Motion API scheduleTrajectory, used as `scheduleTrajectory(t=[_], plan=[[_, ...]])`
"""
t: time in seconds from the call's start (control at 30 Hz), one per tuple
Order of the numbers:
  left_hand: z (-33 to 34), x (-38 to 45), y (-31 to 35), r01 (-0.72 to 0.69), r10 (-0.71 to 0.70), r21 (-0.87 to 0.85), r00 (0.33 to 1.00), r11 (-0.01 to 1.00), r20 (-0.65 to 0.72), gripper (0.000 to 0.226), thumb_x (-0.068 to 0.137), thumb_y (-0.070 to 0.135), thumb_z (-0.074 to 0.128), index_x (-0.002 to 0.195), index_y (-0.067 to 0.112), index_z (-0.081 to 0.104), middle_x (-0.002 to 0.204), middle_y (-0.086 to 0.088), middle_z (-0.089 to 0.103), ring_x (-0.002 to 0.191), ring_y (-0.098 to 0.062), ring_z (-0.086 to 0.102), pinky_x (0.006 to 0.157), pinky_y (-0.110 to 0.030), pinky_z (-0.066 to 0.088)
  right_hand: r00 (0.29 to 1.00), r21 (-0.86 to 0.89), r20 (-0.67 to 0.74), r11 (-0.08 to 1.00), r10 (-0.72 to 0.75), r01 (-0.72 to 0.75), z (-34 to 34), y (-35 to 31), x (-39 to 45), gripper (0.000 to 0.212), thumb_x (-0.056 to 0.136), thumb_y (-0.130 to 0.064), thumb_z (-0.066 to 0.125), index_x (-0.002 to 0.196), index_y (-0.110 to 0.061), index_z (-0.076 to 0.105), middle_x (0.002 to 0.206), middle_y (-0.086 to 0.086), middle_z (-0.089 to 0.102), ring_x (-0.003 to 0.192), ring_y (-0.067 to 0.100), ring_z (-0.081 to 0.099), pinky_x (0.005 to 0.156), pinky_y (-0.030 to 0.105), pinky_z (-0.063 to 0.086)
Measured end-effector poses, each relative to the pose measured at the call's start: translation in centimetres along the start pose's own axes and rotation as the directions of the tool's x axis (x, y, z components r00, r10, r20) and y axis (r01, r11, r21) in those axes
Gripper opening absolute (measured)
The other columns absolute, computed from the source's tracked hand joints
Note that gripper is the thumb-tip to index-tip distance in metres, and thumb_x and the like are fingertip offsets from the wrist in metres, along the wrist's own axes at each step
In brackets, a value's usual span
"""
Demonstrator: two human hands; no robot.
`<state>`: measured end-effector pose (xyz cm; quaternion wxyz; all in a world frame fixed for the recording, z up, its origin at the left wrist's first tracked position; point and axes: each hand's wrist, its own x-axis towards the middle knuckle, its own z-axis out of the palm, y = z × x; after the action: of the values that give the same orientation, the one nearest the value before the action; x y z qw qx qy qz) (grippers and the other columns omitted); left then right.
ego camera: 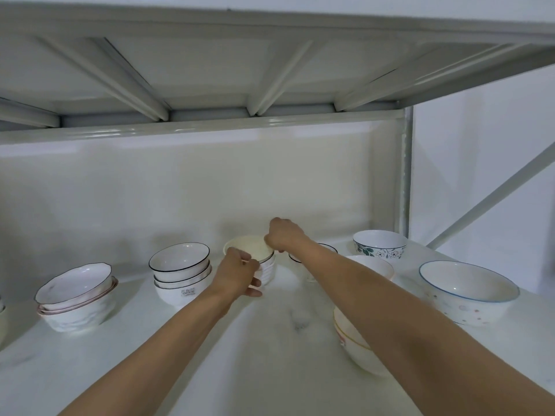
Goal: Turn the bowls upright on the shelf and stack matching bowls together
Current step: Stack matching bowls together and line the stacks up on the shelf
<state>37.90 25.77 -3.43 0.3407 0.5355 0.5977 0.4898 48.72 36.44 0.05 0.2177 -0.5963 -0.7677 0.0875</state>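
Setting: white metal shelf (270, 340), upright bowls along it.
Cream bowl (250, 249): mid-shelf toward the back, atop a ribbed white bowl (268, 273).
Left hand (237, 273): fingers curled on its near rim.
Right hand (283, 234): pinches its right rim.
Black-rimmed stack (181, 270): just left.

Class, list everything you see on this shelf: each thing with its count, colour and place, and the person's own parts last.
Pink-rimmed bowl stack: one, white, far left.
Black-rimmed bowl stack: one, white, left of centre.
Ribbed bowl stack: one, cream, centre back, held by both hands.
Floral bowl: one, white and green, back right.
Blue-rimmed bowl: one, white, right.
Gold-rimmed bowl: one, white, front right, under the right arm.
Shelf: one, white.
Left hand: grips the stack's near side.
Right hand: pinches the top bowl's rim.
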Motion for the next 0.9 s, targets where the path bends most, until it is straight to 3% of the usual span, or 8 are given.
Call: scheduleTrajectory(t=[0.1,0.17,0.3,0.37,0.5,0.67,0.77,0.9], plan=[[1.5,-1.8,1.1,0.013,-0.027,0.055,0.961,0.998,0.276,0.009,0.096,0.011,0.052,0.102,0.004,0.054,0.086,-0.011,0.056,0.059,-0.020,0.062,0.052,-0.031,0.059,1.000,0.036,0.006,0.999,0.002,-0.002,-2.5,0.8,-1.1,0.012,0.085,-0.006,0.045,0.074,-0.007,0.051,0.067,0.006,0.058,0.062,0.023,0.062,0.057,0.023,0.046],[2.8,-2.7,1.6,-0.003,-0.060,0.140,0.894,0.990,0.445,0.017,0.098,0.019,0.052,0.105,0.004,0.057,0.087,-0.012,0.060,0.064,-0.022,0.064,0.057,-0.032,0.059,0.997,0.090,0.071,0.996,0.003,-0.009,-4.4,1.6,-2.2,0.015,0.087,-0.011,0.049,0.078,-0.007,0.059,0.063,0.005,0.061,0.053,0.018,0.059,0.051,0.019,0.045],[5.1,-3.8,2.5,-0.008,-0.141,0.223,0.751,0.975,0.645,0.045,0.097,0.042,0.049,0.118,0.003,0.056,0.093,-0.013,0.064,0.072,-0.023,0.065,0.065,-0.031,0.057,0.953,0.109,0.304,0.993,0.001,-0.036,-8.1,4.1,-5.6,0.028,0.095,-0.024,0.053,0.073,-0.009,0.061,0.063,0.005,0.062,0.049,0.015,0.056,0.049,0.021,0.042],[5.9,-4.2,2.9,-0.032,-0.172,0.260,0.670,0.965,0.722,0.048,0.095,0.051,0.049,0.111,0.007,0.061,0.090,-0.011,0.065,0.071,-0.022,0.066,0.065,-0.030,0.057,0.918,0.027,0.395,0.999,0.032,-0.046,-9.4,5.7,-7.1,0.030,0.095,-0.028,0.057,0.072,-0.010,0.063,0.065,0.004,0.064,0.050,0.013,0.059,0.052,0.022,0.046],[7.2,-4.9,3.6,-0.084,-0.253,0.373,0.595,0.924,0.763,0.043,0.092,0.053,0.052,0.090,0.012,0.063,0.077,-0.010,0.068,0.063,-0.018,0.068,0.062,-0.025,0.058,0.850,-0.129,0.513,0.990,0.120,-0.061,-10.9,8.9,-10.0,0.030,0.086,-0.036,0.070,0.074,-0.008,0.067,0.071,0.008,0.069,0.054,0.012,0.066,0.061,0.022,0.054],[7.8,-4.9,4.1,-0.038,-0.317,0.418,0.589,0.908,0.743,0.025,0.094,0.029,0.058,0.103,0.006,0.060,0.078,-0.011,0.071,0.066,-0.017,0.072,0.062,-0.023,0.059,0.806,-0.246,0.553,0.965,0.214,-0.088,-10.7,11.5,-12.3,0.035,0.080,-0.036,0.077,0.082,-0.003,0.067,0.076,0.012,0.070,0.059,0.017,0.069,0.062,0.023,0.059],[7.9,-4.7,4.3,-0.001,-0.316,0.392,0.588,0.920,0.745,0.033,0.094,0.010,0.056,0.123,-0.003,0.053,0.086,-0.017,0.071,0.069,-0.020,0.074,0.062,-0.024,0.060,0.755,-0.219,0.615,0.969,0.229,-0.115,-10.0,12.6,-13.0,0.039,0.081,-0.024,0.078,0.101,0.008,0.069,0.084,0.017,0.073,0.062,0.019,0.070,0.063,0.025,0.061],[8.2,-4.9,4.5,-0.003,-0.319,0.398,0.592,0.917,0.740,0.028,0.093,0.003,0.051,0.121,0.000,0.053,0.089,-0.021,0.068,0.068,-0.023,0.074,0.064,-0.026,0.061,0.718,-0.061,0.684,0.991,0.128,-0.118,-8.9,13.8,-13.6,0.039,0.083,-0.010,0.074,0.117,0.007,0.065,0.091,0.017,0.071,0.063,0.016,0.071,0.055,0.023,0.059]])
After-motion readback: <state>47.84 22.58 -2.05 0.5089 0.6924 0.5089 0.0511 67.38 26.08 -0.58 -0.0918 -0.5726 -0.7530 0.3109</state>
